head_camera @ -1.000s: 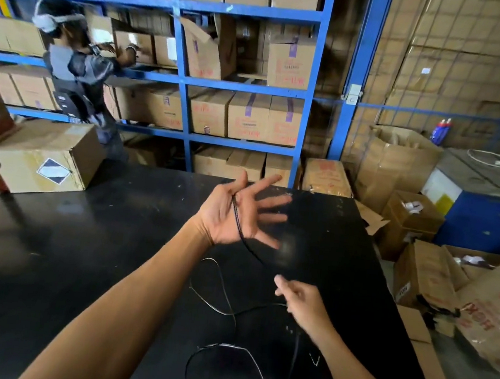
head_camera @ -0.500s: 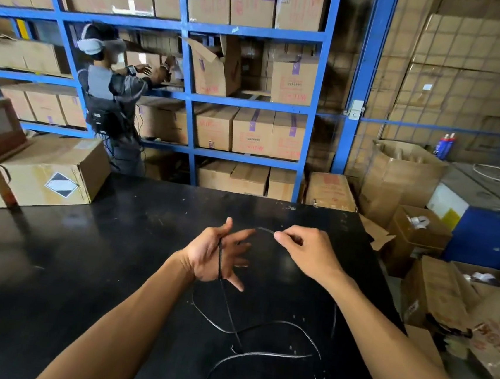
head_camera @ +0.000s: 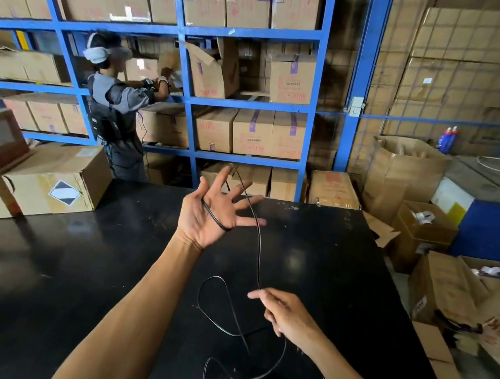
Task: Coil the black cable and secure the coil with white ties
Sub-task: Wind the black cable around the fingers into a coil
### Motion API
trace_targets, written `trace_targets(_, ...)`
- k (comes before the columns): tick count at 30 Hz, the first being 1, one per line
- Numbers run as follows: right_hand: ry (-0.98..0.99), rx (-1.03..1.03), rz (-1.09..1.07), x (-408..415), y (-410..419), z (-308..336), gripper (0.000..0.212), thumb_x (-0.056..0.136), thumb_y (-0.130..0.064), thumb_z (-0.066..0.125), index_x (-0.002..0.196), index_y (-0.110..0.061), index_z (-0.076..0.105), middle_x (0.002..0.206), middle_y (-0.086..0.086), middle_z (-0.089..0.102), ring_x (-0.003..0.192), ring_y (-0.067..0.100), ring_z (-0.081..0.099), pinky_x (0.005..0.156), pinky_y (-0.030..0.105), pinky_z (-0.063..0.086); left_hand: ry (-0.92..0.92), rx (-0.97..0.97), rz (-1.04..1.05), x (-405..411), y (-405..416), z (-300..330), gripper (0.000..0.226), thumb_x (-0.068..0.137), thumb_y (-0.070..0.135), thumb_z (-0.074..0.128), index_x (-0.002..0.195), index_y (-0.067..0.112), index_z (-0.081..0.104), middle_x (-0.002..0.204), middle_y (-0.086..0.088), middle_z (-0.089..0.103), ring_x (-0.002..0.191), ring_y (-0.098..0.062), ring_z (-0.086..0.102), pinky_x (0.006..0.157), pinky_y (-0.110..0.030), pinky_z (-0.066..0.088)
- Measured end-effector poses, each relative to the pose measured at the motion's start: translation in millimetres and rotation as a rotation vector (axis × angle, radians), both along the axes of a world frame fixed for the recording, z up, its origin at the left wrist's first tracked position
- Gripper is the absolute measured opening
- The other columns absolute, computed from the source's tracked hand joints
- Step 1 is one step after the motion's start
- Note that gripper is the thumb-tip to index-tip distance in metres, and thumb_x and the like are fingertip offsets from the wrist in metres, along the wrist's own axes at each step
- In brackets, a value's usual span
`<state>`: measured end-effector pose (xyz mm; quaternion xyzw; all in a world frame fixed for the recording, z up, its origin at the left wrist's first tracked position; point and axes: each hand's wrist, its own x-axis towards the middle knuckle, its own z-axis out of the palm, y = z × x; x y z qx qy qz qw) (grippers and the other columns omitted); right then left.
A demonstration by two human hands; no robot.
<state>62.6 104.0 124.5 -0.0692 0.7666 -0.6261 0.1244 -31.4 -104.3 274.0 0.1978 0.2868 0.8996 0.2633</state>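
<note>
Left hand: the left hand (head_camera: 210, 213) is raised over the far middle of the tabletop, palm toward the camera and fingers spread wide; one turn of the black cable (head_camera: 257, 251) lies across the palm and goes around behind the fingers.
Right hand: the right hand (head_camera: 287, 315) is low and near, at the right of the loose loops; thumb and fingers pinch the cable where it comes down from the left hand, and the forefinger points to the left.
Cable: from the raised hand it runs down in a long curve to the right hand, then lies in several loose loops on the tabletop (head_camera: 51, 277), near the front edge.
Step in hand: I judge this as the coiling, at an early stage, because most of the length is not yet wound.
Next move: it probably calls for carrying the pinched part up and around the spread fingers, keeping it tight so the turn on the palm does not slip off.
White ties: I cannot find them on the tabletop in this view.
Around: a cardboard box with a diamond label (head_camera: 56, 186) stands at the far left of the tabletop; behind are blue shelves (head_camera: 318, 104) full of cartons, and another person (head_camera: 116, 109) works there, well apart.
In the way: the loose loops cross each other and might tangle when pulled.
</note>
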Motion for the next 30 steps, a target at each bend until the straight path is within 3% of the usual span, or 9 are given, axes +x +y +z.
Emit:
trace_targets(3,-0.025,0.321,-0.123,-13,7,4,0.046,0.093,-0.068,0.054,0.085,-0.033,0.083,0.048,-0.013,0.058,0.050,0.000,0.056,0.055,0.021,0.044,0.069,-0.041,-0.210,12,4,9,0.061,0.101,0.062,0.017,0.156,0.036,0.021,0.166,-0.018,0.002,0.145,-0.058,0.008,0.098,-0.088,0.001)
trace_targets(6,0.031,0.391,-0.297,-41,22,32,0.050,0.090,-0.064,0.063,0.068,-0.022,0.079,0.040,-0.015,0.058,0.048,0.000,0.056,0.055,0.023,0.042,0.107,-0.136,-0.459,29,9,5,0.065,0.099,0.066,0.013,0.157,0.038,0.013,0.167,-0.011,-0.003,0.147,-0.054,-0.002,0.099,-0.086,-0.007)
trace_targets(9,0.108,0.404,-0.313,-72,37,76,0.019,0.087,-0.041,0.077,0.078,-0.024,0.077,0.073,-0.010,0.073,0.079,0.012,0.069,0.067,0.025,0.046,0.083,-0.334,-0.642,45,13,-14,0.066,0.097,0.068,0.015,0.156,0.039,0.017,0.168,-0.007,0.001,0.148,-0.051,-0.002,0.103,-0.084,-0.004)
trace_targets(11,0.196,0.504,-0.266,-83,46,111,0.017,0.076,-0.042,0.086,0.078,-0.029,0.077,0.080,-0.012,0.073,0.084,0.006,0.067,0.065,0.023,0.045,0.033,-0.503,-0.659,52,14,-29,0.066,0.095,0.070,0.019,0.154,0.041,0.026,0.167,-0.005,0.004,0.148,-0.050,-0.002,0.106,-0.082,0.000)
trace_targets(13,0.281,0.595,-0.228,-87,51,138,0.023,0.068,-0.049,0.091,0.073,-0.031,0.077,0.076,-0.015,0.073,0.080,0.000,0.065,0.063,0.022,0.043,-0.015,-0.616,-0.615,52,12,-41,0.066,0.094,0.072,0.022,0.151,0.042,0.033,0.167,-0.004,0.006,0.149,-0.050,-0.003,0.107,-0.081,0.004)
trace_targets(17,0.444,0.680,-0.193,-86,46,155,0.020,0.077,-0.050,0.084,0.079,-0.031,0.078,0.077,-0.013,0.072,0.078,0.005,0.066,0.063,0.026,0.049,-0.124,-0.668,-0.436,41,6,-56,0.065,0.093,0.071,0.024,0.151,0.042,0.033,0.168,-0.006,0.002,0.149,-0.050,-0.002,0.106,-0.082,0.007)
trace_targets(21,0.544,0.575,-0.229,-68,36,143,0.015,0.090,-0.043,0.074,0.083,-0.031,0.080,0.070,-0.015,0.071,0.075,-0.005,0.066,0.062,0.018,0.045,-0.205,-0.603,-0.208,27,3,-60,0.067,0.093,0.068,0.029,0.152,0.038,0.031,0.168,-0.007,-0.006,0.148,-0.050,-0.008,0.104,-0.084,0.007)
trace_targets(25,0.387,0.351,-0.162,-37,23,111,0.013,0.097,-0.039,0.065,0.093,-0.042,0.076,0.071,-0.018,0.070,0.061,-0.003,0.064,0.052,0.014,0.046,-0.290,-0.394,-0.010,15,4,-49,0.060,0.096,0.064,0.033,0.143,0.032,0.049,0.167,-0.011,-0.003,0.147,-0.050,-0.013,0.101,-0.086,0.007)
trace_targets(30,0.226,0.092,-0.091,-3,4,50,0.022,0.102,-0.034,0.060,0.111,-0.043,0.078,0.058,-0.005,0.057,0.053,0.008,0.049,0.048,0.026,0.041,-0.243,-0.180,0.065,2,3,-32,0.061,0.098,0.063,0.027,0.147,0.031,0.043,0.166,-0.017,0.003,0.148,-0.051,-0.004,0.100,-0.087,0.005)
